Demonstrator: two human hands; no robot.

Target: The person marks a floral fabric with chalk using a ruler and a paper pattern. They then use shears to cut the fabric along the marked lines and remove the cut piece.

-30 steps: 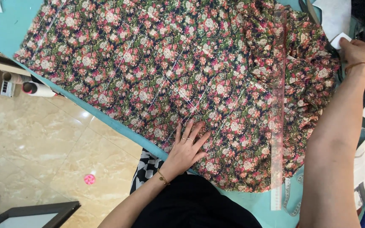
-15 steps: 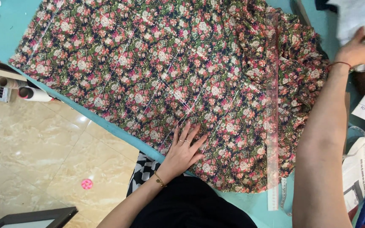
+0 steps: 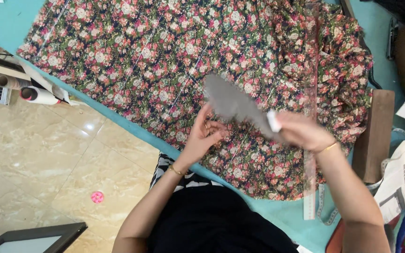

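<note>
Two hands (image 3: 207, 136) (image 3: 303, 133), one gray piece (image 3: 233, 103) (blurred).

The grey piece (image 3: 233, 103) at the right hand (image 3: 301, 132) is smeared by motion, its shape unclear. At twelve o'clock the floral fabric (image 3: 165, 61) runs off the picture's edge.

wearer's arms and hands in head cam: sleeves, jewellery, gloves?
Both forearms bare, no sleeves or gloves in view. Left hand: rings on the fingers, thin gold bracelet at the wrist. Right hand, motion-blurred: thin gold bangle at the wrist.
</note>
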